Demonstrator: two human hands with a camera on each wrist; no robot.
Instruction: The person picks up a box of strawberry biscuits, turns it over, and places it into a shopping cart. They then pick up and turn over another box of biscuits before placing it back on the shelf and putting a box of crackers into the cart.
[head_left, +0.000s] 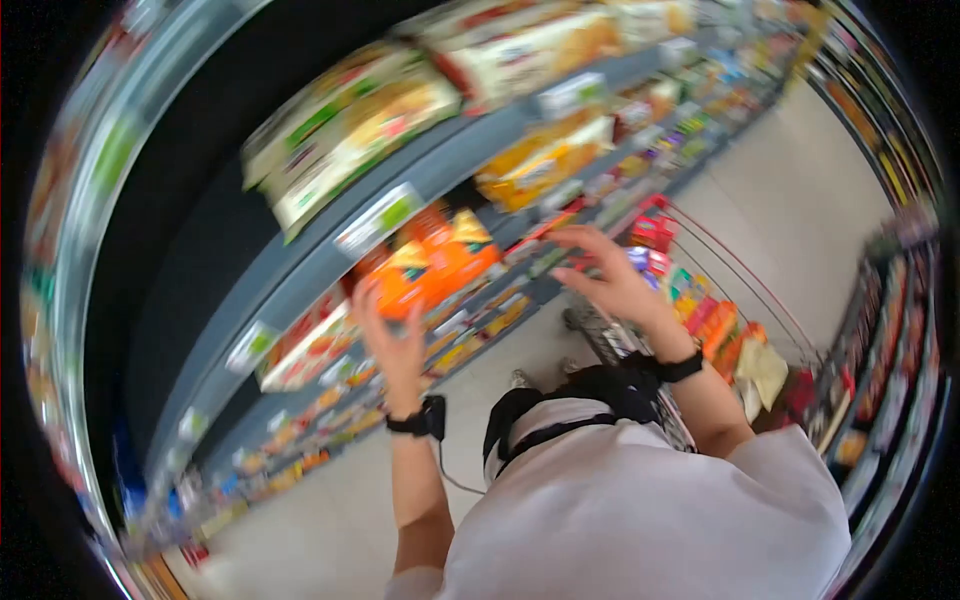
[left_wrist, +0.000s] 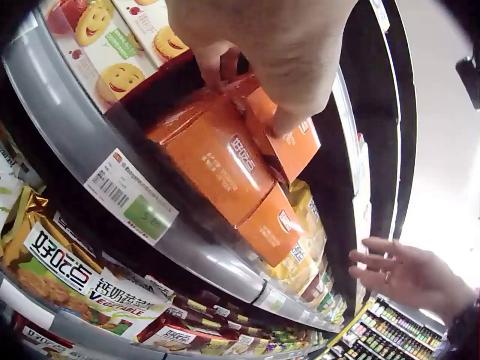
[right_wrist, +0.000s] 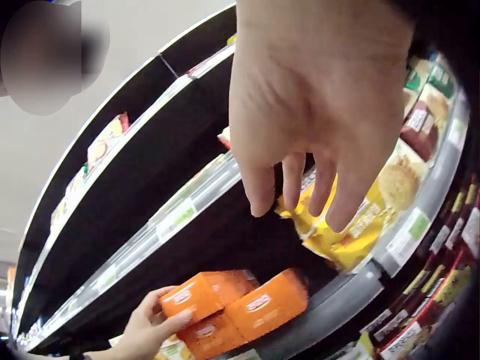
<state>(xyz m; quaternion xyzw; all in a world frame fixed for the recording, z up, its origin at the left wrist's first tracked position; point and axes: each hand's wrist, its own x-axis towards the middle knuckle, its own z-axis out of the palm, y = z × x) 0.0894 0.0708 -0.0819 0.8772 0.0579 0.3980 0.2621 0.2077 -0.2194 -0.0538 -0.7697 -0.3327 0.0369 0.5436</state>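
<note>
My left hand (head_left: 396, 350) reaches to the shelf and holds an orange snack box (left_wrist: 294, 146), thumb on one face and fingers over its top. More orange boxes (left_wrist: 221, 154) of the same kind sit right beside and beneath it; in the right wrist view the held box (right_wrist: 196, 294) rests at the left of the group. My right hand (head_left: 615, 285) hovers off the shelf front, fingers extended and apart, with nothing in it. Nearest to it in the right wrist view are yellow snack bags (right_wrist: 352, 236), partly hidden behind its fingers.
White biscuit boxes (left_wrist: 112, 60) with smiling faces stand beside the orange ones. A grey shelf edge (left_wrist: 67, 97) carries a price tag (left_wrist: 131, 196). Lower shelves hold several packaged snacks. A shopping cart (head_left: 755, 290) with colourful packages stands at my right.
</note>
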